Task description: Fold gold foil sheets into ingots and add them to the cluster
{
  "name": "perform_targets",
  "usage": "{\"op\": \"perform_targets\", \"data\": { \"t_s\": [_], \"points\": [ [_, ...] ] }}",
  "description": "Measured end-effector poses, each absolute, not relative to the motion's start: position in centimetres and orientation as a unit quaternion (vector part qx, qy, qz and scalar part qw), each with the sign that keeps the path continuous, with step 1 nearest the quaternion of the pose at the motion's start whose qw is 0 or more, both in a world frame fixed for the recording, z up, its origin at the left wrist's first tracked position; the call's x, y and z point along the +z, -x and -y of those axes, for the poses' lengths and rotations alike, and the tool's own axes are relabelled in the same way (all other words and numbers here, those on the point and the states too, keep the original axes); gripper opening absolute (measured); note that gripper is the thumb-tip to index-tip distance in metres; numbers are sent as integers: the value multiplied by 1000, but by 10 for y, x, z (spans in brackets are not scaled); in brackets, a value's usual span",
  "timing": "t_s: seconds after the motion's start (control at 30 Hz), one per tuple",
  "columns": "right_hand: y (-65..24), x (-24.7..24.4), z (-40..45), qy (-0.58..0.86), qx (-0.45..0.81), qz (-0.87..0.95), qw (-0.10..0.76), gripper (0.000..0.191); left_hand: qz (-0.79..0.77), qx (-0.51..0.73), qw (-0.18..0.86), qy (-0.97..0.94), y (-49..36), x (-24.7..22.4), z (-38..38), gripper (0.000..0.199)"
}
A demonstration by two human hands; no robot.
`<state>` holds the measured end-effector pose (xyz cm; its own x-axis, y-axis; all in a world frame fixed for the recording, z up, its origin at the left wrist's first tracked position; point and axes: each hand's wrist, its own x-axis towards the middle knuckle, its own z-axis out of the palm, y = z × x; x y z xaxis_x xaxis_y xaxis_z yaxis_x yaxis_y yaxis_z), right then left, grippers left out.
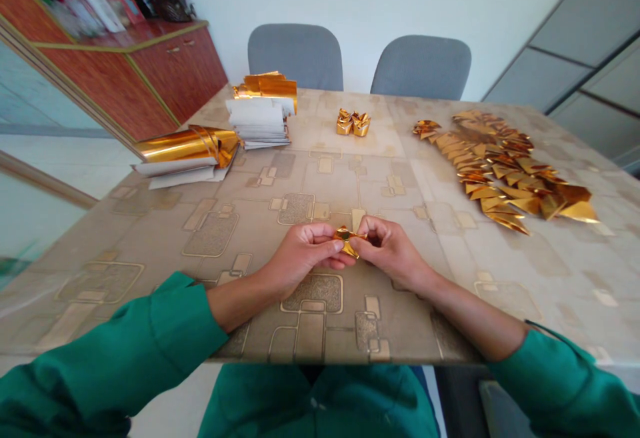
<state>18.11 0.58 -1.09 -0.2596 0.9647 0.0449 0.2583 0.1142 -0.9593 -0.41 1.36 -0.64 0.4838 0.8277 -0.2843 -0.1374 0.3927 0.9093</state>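
Between my two hands, above the near part of the table, is a small folded gold foil paper piece [346,243]. My left hand [315,246] pinches its left side, thumb on top. On its right side, the thumb and fingers of my right hand [387,245] are closed on it too. Parts of the piece are hidden by the fingertips. Farther back stand a few finished-looking gold foil shapes [353,123], close together. To the right lies a long overlapping spread of folded gold foil pieces [480,151].
At the back left are a stack of white-backed sheets [260,121] and a roll of gold foil paper [187,146] on more sheets. A patterned cloth covers the table [320,185]. Two grey chairs [295,55] stand behind it, with a wooden cabinet [175,71] at left.
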Motion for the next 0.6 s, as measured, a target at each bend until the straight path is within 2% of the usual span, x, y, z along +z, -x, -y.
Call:
{"op": "perform_targets", "data": {
  "t_s": [0.13, 0.33, 0.6],
  "points": [
    [-186, -6, -7, 434, 477, 683, 344, 34, -374, 320, 743, -454, 5, -5, -12, 17],
    [-190, -3, -7, 390, 557, 641, 356, 36, -356, 312, 761, -444, 7, -5, -13, 21],
    [-189, -2, -8, 393, 552, 642, 359, 38, -363, 322, 759, -435, 6, -8, -12, 27]
  ]
}}
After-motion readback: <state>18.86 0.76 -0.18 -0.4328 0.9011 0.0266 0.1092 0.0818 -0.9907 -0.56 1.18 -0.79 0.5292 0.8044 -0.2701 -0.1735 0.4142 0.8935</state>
